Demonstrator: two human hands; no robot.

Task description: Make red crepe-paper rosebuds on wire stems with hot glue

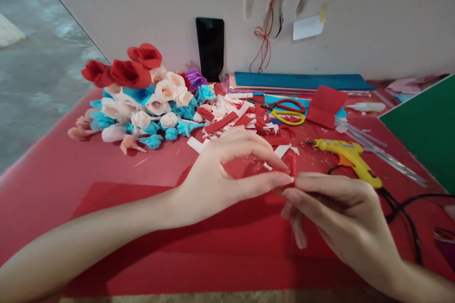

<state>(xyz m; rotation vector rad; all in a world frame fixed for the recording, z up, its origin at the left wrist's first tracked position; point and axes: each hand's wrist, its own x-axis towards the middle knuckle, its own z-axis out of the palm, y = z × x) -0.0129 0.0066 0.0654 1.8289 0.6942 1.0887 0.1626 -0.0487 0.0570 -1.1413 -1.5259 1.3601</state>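
My left hand (231, 165) and my right hand (341, 213) meet right of centre, above a red sheet (213, 241) on the table. Between their fingertips stands a small, narrow roll of red paper (292, 165), upright. The thumb and index finger of my left hand pinch its lower part from the left. From the right, the fingers of my right hand close on its bottom end. Beyond the hands lie red and white paper scraps (227, 118). A yellow glue gun (350, 156) rests to the right of the roll.
Paper flowers (156, 99) in red, white and blue are heaped at the back left. Scissors (289, 111), a folded red paper (325, 106), clear glue sticks (387, 156) and a white bottle (366, 107) lie behind. A black phone (210, 49) leans on the wall. Black cable (405, 218) crosses the right side.
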